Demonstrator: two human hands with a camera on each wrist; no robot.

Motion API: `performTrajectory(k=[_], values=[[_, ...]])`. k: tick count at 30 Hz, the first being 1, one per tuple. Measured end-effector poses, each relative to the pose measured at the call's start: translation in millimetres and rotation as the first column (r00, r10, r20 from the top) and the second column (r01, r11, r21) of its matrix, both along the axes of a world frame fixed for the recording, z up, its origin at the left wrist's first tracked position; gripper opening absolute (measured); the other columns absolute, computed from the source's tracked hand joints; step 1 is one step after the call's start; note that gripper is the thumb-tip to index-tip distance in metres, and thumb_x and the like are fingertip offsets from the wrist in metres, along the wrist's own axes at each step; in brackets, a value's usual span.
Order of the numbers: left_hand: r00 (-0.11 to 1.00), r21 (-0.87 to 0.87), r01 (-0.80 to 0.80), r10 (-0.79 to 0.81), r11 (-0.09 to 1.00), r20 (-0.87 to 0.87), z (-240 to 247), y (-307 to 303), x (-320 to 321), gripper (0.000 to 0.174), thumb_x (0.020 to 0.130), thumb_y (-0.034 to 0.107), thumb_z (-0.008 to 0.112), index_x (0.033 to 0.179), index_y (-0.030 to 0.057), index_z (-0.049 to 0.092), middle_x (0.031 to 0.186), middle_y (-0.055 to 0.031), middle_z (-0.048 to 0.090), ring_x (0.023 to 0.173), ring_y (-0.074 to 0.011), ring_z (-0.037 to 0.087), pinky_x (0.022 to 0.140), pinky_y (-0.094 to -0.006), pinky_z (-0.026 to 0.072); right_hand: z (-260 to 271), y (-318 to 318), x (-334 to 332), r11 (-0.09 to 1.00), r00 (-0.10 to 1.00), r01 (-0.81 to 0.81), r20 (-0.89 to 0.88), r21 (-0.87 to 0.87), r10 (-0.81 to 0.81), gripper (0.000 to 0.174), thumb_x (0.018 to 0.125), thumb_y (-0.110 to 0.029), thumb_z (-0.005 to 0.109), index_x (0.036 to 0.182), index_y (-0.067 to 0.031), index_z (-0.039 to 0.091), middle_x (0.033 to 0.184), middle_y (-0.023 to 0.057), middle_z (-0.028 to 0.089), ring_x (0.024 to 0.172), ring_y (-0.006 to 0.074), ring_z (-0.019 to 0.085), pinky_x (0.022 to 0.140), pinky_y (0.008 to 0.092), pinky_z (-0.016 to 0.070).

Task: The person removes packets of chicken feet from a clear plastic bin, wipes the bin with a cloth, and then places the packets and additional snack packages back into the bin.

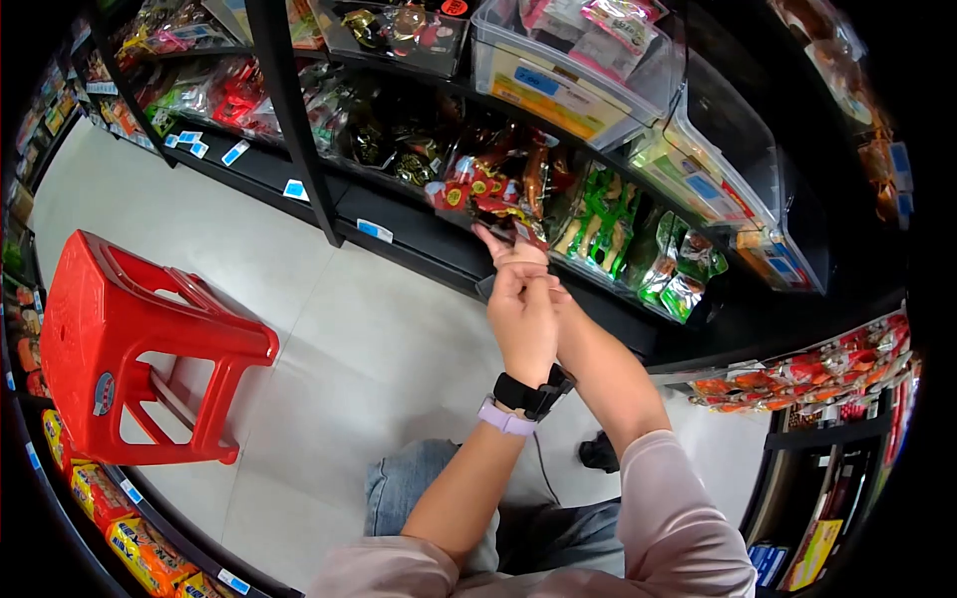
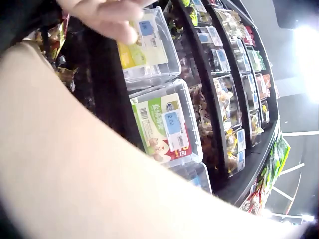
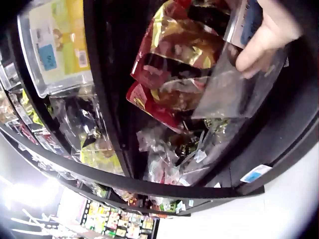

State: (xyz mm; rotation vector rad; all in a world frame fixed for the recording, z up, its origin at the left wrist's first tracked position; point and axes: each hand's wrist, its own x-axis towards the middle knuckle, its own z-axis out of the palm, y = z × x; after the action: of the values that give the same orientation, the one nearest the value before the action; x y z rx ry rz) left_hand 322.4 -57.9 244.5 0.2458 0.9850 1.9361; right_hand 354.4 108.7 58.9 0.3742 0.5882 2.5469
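In the head view my right hand (image 1: 520,253) is at the front of the low shelf, by red and gold snack packs (image 1: 488,184). The right wrist view shows its thumb against the front wall of a clear plastic bin (image 3: 224,94) beside a price label, gripping that wall; the other fingers are mostly hidden. The red and gold packs (image 3: 182,55) lie inside. My left hand (image 1: 528,314), with a black strap and purple band on its wrist, overlaps the right wrist. Loosely bent left fingers (image 2: 112,17) show nothing between them.
Green snack packs (image 1: 598,219) lie to the right on the same shelf. Clear bins (image 1: 568,85) stand on the shelf above, which overhangs the hands. A red plastic stool (image 1: 110,329) stands on the floor at left, near a rack of orange packets (image 1: 140,548).
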Motion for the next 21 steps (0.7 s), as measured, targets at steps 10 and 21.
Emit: performTrajectory(k=[10, 21], values=[[0.887, 0.062, -0.449, 0.453, 0.891, -0.090, 28.9, -31.9, -58.8, 0.013, 0.086, 0.015, 0.046, 0.082, 0.0035, 0.050, 0.066, -0.0042, 0.053, 0.054, -0.0094, 0.050, 0.049, -0.0191, 0.0376, 56.6, -122.0, 1.6, 0.780, 0.452, 0.074, 0.677, 0.621, -0.581, 0.034, 0.091, -0.023, 0.043, 0.121, -0.0066, 0.042, 0.120, 0.0118, 0.050, 0.108, 0.0293, 0.051, 0.088, 0.0451, 0.0466], [0.786, 0.208, -0.578, 0.607, 0.789, -0.119, 58.8, -87.5, -73.2, 0.019, 0.087, 0.018, 0.040, 0.081, 0.0024, 0.048, 0.070, -0.0041, 0.050, 0.063, -0.0143, 0.047, 0.060, -0.0252, 0.0390, 15.6, -287.0, 135.1, 0.867, 0.209, 0.058, 0.843, 0.495, -0.495, 0.029, 0.089, -0.027, 0.039, 0.106, -0.0066, 0.050, 0.103, 0.0105, 0.059, 0.090, 0.0267, 0.059, 0.072, 0.0418, 0.0522]])
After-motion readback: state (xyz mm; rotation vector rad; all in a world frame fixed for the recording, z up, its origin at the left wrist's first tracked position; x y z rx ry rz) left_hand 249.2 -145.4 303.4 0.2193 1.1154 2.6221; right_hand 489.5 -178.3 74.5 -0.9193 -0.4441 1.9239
